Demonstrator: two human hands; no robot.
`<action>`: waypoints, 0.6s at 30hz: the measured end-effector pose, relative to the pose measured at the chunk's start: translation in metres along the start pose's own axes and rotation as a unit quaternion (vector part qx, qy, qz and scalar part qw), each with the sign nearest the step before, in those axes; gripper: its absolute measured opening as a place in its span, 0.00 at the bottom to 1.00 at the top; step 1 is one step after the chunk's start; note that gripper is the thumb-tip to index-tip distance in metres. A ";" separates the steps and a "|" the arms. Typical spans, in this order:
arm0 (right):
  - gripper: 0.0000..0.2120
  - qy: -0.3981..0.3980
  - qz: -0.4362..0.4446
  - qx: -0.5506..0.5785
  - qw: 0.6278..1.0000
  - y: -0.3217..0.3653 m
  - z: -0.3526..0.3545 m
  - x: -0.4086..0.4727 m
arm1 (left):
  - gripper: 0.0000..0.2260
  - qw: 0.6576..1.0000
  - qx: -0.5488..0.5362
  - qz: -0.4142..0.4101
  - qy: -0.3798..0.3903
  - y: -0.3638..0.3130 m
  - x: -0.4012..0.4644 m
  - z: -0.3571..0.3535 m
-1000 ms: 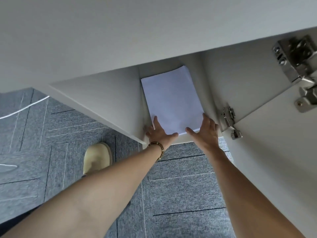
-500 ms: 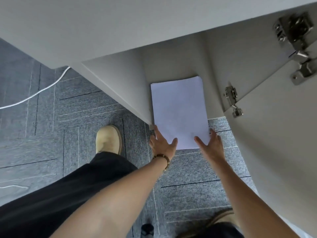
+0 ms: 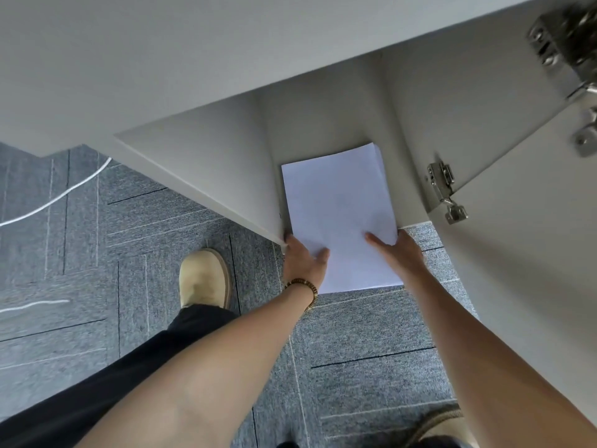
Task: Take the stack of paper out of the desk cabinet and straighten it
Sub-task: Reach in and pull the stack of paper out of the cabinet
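Note:
A white stack of paper (image 3: 337,208) lies half out of the grey desk cabinet (image 3: 326,124), its near end sticking out over the carpet. My left hand (image 3: 303,260), with a bead bracelet at the wrist, grips the stack's left near edge, thumb on top. My right hand (image 3: 399,253) grips the right near edge, thumb resting on the top sheet. The fingers under the stack are hidden.
The cabinet door (image 3: 523,253) hangs open at the right on metal hinges (image 3: 444,192). The desk top (image 3: 193,53) overhangs above. Grey carpet (image 3: 371,334) lies below, with a white cable (image 3: 58,198) at left and my tan shoe (image 3: 203,276) beside the cabinet's left wall.
Both hands have closed on the stack and drawn it toward me, so its near end now overhangs the cabinet's front edge by more than before.

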State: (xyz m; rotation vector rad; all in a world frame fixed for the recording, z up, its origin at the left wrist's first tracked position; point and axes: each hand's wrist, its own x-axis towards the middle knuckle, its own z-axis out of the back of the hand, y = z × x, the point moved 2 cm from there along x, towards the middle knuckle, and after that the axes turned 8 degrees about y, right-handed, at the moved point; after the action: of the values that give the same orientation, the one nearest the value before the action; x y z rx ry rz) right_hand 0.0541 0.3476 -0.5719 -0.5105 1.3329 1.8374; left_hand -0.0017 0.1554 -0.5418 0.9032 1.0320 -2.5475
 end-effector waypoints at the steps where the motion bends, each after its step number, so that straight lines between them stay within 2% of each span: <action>1: 0.33 0.004 0.003 -0.001 1.000 0.002 0.000 -0.001 | 0.32 1.000 -0.007 0.003 -0.003 -0.001 0.000 0.000; 8: 0.33 0.018 0.003 -0.041 0.999 0.013 -0.003 -0.028 | 0.28 0.999 -0.039 -0.001 0.004 -0.006 -0.016 0.008; 11: 0.29 0.012 0.003 -0.048 0.999 0.022 -0.003 -0.057 | 0.29 0.996 -0.063 0.022 0.051 -0.016 -0.037 0.020; 15: 0.30 0.027 -0.018 -0.029 0.999 0.030 0.004 -0.110 | 0.20 0.990 -0.068 0.046 0.117 -0.024 -0.077 0.046; 18: 0.30 0.018 -0.038 -0.010 0.999 0.035 0.020 -0.162 | 0.20 0.985 -0.086 0.058 0.137 -0.031 -0.119 0.067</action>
State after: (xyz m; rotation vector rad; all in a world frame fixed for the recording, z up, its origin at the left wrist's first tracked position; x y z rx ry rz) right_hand 0.1269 0.3028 -0.4289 -0.5993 1.3027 1.7878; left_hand 0.0471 0.1309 -0.4122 1.2498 1.2139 -2.2427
